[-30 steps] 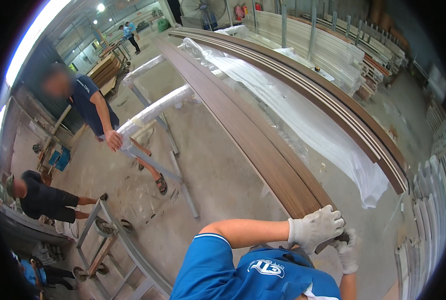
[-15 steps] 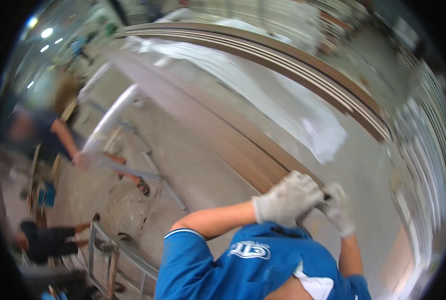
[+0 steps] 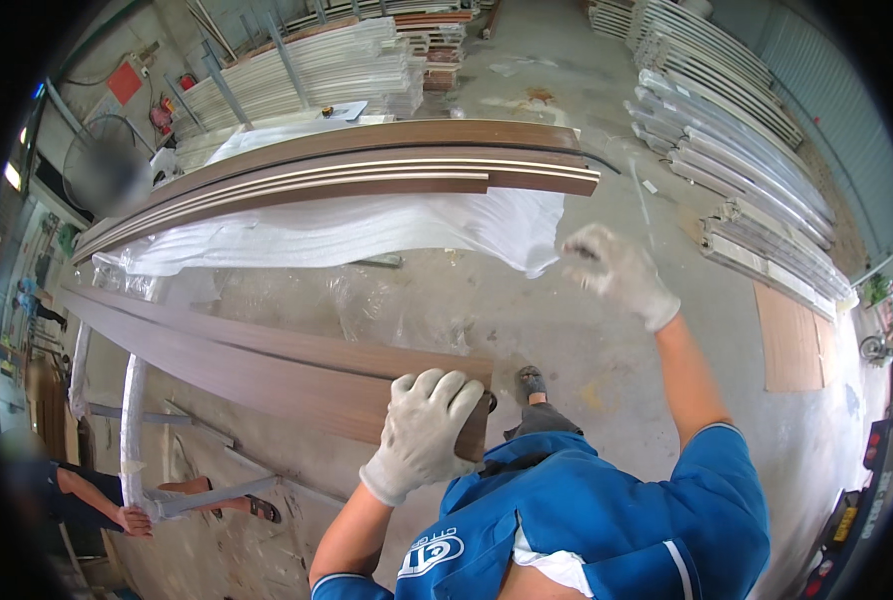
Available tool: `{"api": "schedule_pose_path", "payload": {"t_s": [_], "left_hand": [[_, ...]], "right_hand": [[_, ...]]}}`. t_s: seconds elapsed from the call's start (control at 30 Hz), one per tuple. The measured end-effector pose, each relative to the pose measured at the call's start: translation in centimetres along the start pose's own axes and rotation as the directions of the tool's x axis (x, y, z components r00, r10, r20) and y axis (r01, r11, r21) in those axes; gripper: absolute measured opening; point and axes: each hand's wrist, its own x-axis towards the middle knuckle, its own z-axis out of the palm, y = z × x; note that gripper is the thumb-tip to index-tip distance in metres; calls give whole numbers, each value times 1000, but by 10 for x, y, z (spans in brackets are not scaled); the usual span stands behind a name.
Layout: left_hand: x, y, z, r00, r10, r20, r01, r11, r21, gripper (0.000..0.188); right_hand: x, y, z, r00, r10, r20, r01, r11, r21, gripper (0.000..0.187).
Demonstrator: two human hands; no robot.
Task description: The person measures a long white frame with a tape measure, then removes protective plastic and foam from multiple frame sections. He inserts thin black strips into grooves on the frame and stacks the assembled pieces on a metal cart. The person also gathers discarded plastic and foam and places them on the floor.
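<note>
Head view: brown plank [image 3: 277,375], near end in grip of left hand [image 3: 422,428], right hand [image 3: 623,278] half-open, well apart.

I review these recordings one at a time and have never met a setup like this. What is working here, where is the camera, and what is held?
There is no robot: a person in a blue shirt works by hand. The view comes from the left of two fisheye cameras on that person's head, looking down, so straight edges bend.

The left hand, in a pale grey glove, grips the near end of a long brown wood-grain panel, which passes over a white-wrapped bar. The right hand, gloved alike, is in the air, fingers curled, holding nothing visible.

Beyond the panel are a white, crinkled sheet and long brown strips with cream stripes.
</note>
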Motion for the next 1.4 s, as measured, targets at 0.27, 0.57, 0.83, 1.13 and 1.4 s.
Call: {"api": "schedule_pose_path", "payload": {"t_s": [0.27, 0.57, 0.83, 1.13, 1.4], "left_hand": [[39, -3, -30, 949, -180, 258, 217, 968, -122, 68], [196, -3, 15, 939, -324, 115, 322, 946, 35, 55], [204, 43, 48, 762, -647, -24, 634, 753, -174, 56], [218, 34, 129, 704, -708, -61, 607, 644, -466, 46], [215, 2, 151, 681, -721, -130, 589, 644, -487, 46]], "right_hand": [[102, 106, -22, 997, -73, -39, 66, 985, -158, 56], [249, 193, 69, 798, -503, 332, 578, 795, -184, 80], [279, 245, 44, 826, -446, 346, 500, 862, -81, 73], [264, 244, 42, 810, -461, 362, 470, 880, 69, 71], [273, 275, 33, 825, -237, 513, 53, 936, 347, 70]]}}
